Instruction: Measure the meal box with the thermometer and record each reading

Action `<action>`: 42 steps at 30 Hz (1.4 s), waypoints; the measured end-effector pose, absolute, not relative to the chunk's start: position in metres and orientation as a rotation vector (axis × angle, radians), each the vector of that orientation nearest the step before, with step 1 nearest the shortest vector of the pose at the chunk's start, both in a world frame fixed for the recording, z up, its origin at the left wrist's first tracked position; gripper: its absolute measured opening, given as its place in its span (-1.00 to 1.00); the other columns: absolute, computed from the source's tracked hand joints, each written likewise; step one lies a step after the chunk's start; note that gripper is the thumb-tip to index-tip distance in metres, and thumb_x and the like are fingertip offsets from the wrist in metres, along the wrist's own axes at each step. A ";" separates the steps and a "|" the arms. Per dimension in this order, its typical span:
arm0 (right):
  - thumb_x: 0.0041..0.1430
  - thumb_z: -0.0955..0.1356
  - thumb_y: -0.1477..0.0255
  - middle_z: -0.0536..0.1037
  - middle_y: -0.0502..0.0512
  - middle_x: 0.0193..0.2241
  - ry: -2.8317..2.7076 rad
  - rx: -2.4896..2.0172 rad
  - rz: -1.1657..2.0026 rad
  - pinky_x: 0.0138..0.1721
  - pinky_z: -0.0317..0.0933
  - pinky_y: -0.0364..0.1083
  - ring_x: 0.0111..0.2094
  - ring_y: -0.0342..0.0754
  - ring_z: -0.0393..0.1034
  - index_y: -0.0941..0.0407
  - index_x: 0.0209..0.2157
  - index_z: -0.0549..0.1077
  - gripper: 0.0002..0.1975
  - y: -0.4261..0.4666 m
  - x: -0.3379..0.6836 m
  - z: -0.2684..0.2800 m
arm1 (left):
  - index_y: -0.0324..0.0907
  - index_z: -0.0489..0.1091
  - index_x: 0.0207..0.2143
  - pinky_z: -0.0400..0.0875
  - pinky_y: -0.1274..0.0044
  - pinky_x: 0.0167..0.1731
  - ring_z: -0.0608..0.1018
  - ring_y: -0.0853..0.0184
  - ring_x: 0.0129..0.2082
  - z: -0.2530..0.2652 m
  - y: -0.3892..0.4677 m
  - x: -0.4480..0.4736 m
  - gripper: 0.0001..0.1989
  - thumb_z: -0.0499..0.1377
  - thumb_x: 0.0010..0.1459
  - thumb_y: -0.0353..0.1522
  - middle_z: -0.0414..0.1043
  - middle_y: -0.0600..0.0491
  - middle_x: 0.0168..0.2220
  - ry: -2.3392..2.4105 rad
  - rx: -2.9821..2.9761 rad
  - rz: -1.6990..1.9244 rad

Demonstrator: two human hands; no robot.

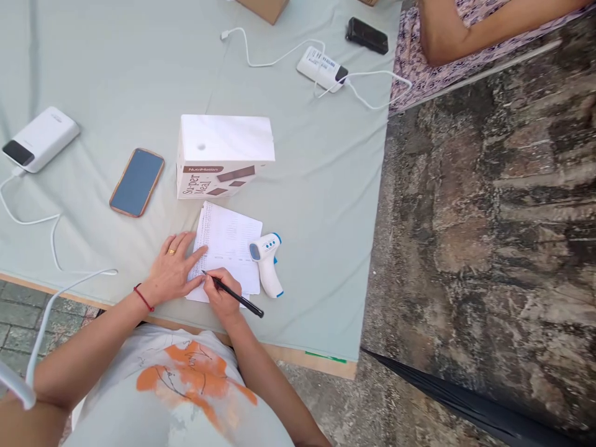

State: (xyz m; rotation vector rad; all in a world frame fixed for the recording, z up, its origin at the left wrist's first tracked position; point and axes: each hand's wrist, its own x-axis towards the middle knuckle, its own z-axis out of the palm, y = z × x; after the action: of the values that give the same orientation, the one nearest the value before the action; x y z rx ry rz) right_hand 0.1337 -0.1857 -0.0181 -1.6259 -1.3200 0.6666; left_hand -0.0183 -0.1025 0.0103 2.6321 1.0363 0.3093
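Note:
My right hand grips a black pen, its tip touching the lower left of a notebook page. The open notebook lies on the cloth and carries rows of small writing that I cannot read. My left hand rests spread along the notebook's left edge, thumb and index finger on the paper; a ring and a red wrist cord show on it. Just right of the notebook, partly over its edge, lies a white and blue infrared thermometer. A white box marked "Super Meal" stands behind the notebook.
A phone and a white power bank with a cable lie at left. Farther back are another power bank, its looping cable and a black device. Another person's arm shows at top right. The table's right edge borders stone ground.

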 end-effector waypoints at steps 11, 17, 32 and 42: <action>0.20 0.25 0.37 0.51 0.00 -0.51 -1.369 -1.667 0.672 -0.40 0.30 -0.12 -0.48 -0.10 0.38 0.07 -0.42 0.47 -0.81 -0.184 0.133 -0.014 | -0.18 0.32 0.19 0.08 0.05 0.24 0.23 -0.12 0.27 0.011 -0.103 -0.018 -0.43 0.18 0.19 -0.13 0.15 -0.28 0.28 1.042 2.582 0.326; 0.21 0.25 0.38 0.51 0.01 -0.51 -1.399 -1.665 0.651 -0.40 0.29 -0.11 -0.47 -0.09 0.38 0.06 -0.43 0.46 -0.80 -0.184 0.133 -0.014 | -0.16 0.31 0.20 0.08 0.04 0.24 0.23 -0.12 0.27 0.011 -0.103 -0.018 -0.43 0.17 0.19 -0.12 0.15 -0.28 0.28 1.048 2.606 0.299; 0.22 0.26 0.48 0.48 -0.03 -0.53 -1.439 -1.580 0.567 -0.43 0.25 -0.15 -0.50 -0.12 0.37 0.08 -0.41 0.45 -0.84 -0.183 0.133 -0.013 | -0.20 0.30 0.21 0.09 0.06 0.24 0.23 -0.13 0.26 0.011 -0.103 -0.018 -0.41 0.17 0.20 -0.11 0.14 -0.32 0.27 1.043 2.666 0.266; 0.21 0.25 0.44 0.47 -0.04 -0.54 -1.402 -1.602 0.597 -0.45 0.25 -0.15 -0.51 -0.13 0.35 0.07 -0.41 0.43 -0.84 -0.185 0.134 -0.018 | -0.20 0.29 0.21 0.08 0.06 0.24 0.23 -0.12 0.26 0.012 -0.102 -0.018 -0.41 0.15 0.22 -0.10 0.13 -0.32 0.27 1.052 2.659 0.247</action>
State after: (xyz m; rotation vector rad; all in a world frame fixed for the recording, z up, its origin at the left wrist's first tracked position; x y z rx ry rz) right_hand 0.1338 -0.1852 -0.0182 -1.6021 -1.4021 0.5968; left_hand -0.0181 -0.1024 0.0123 2.6594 1.0516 0.2467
